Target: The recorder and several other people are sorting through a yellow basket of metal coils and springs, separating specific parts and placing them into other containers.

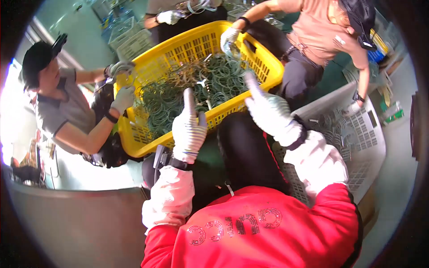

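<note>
My left hand (pixel 189 130), in a white striped glove, is over the near edge of a large yellow plastic basket (pixel 269 67). Its index finger stretches out toward the basket and nothing shows in it. My right hand (pixel 270 111), gloved the same way, is above the near right part of the rim. One finger of it points forward over the contents, and I see nothing held. Many thin grey-green rings (pixel 163 105) lie tangled in the basket, with a heap of copper-brown pieces (pixel 183 73) among them. A small white piece (pixel 202 83) lies near the middle.
One person (pixel 71 107) sits at the left with gloved hands by the rim. Another person (pixel 321 40) at the right reaches into both the yellow basket and a whitish basket (pixel 330 91) holding metal-looking pieces. A third person's gloved hand (pixel 170 17) is at the far side.
</note>
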The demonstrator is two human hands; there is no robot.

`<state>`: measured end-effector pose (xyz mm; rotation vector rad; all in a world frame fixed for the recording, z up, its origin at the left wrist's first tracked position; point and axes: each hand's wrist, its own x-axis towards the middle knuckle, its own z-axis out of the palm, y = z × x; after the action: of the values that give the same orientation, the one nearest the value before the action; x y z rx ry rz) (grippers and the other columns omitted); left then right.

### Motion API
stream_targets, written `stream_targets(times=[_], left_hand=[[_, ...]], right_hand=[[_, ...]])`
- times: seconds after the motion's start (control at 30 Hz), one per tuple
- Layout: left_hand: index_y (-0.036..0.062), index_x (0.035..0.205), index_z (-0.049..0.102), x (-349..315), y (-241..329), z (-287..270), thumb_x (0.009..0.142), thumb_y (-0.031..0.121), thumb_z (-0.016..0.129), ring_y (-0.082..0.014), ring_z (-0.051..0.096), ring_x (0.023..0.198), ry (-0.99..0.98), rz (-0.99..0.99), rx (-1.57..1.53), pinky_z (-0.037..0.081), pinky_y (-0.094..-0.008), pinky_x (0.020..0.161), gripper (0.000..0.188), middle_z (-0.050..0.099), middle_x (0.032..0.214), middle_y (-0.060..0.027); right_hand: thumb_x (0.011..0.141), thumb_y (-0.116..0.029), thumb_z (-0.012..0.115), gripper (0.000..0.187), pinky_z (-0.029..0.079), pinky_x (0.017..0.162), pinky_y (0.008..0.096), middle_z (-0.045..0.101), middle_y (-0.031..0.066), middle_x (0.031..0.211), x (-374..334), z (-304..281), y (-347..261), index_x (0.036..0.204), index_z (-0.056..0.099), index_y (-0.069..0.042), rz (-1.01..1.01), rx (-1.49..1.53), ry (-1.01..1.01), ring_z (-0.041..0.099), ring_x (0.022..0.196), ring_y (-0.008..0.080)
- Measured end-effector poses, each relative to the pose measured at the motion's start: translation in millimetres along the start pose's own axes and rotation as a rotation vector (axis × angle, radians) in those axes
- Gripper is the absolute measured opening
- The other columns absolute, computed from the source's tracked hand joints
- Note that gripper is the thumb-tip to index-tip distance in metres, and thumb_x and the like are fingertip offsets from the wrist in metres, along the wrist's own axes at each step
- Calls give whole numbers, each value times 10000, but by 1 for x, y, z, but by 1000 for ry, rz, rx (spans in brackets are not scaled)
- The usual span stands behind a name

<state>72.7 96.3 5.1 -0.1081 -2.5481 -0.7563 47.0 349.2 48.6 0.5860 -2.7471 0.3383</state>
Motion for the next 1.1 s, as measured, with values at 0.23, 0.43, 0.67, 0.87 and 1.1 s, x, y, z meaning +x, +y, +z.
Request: stream_targets(times=[0.23,0.43,0.67,0.87,1.1], left_hand=[[22,1547,264,18,3,-46,830,88,651,-305,609,557,194,93,307,498,-437,523,818,617,746,-104],[75,1609,4,40,7,-54,901,51,629,-272,586,526,471,112,155,479,-368,523,945,605,675,-87],[158,1597,-161,44,21,-47,939,40,636,-111,555,713,569,-181,-423,498,-273,717,1040,612,861,-38],[147,1609,-118,46,27,-34,932,4,648,-99,553,789,687,-353,-1234,502,-256,766,1032,581,914,-30],[42,1585,116,43,11,-23,924,28,669,-67,501,672,653,-550,-1562,456,-240,602,862,551,837,-3]], right_hand=[[909,-118,598,825,502,535,452,652,130,782,75,24,-108,1613,176,-203,-351,56,10,647,586,310],[945,-193,621,816,509,539,432,667,133,798,105,23,-121,1612,152,-158,-439,223,461,649,600,322],[954,-190,617,864,522,531,445,656,101,706,102,26,-150,1611,62,-104,-52,640,511,633,547,313],[993,-232,622,915,514,584,360,637,79,726,97,34,-163,1605,-46,-103,238,1083,278,629,608,215],[996,-304,627,572,433,604,272,600,14,766,109,58,-157,1436,443,11,478,1780,8,508,670,92]])
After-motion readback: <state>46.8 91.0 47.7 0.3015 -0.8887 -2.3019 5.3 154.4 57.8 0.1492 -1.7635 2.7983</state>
